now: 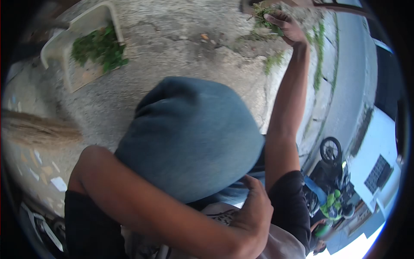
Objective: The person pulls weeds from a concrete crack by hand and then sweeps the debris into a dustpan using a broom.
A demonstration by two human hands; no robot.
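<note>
The right hand, arm stretched out, has its fingers pinched around a tuft of weeds at the cracked concrete ground. This looks like the pulling step: the tuft seems gripped, perhaps just lifting free. Well off to the left of those fingers lies a white dustpan already holding green weeds; carrying the tuft there would likely be next. The left hand rests loosely curled, empty, against a grey-blue cloth-covered knee.

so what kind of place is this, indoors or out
Outdoors, probably a roadside or yard: rough cracked concrete ground with weeds in the cracks, a paved road alongside, and a parked motorbike.
</note>
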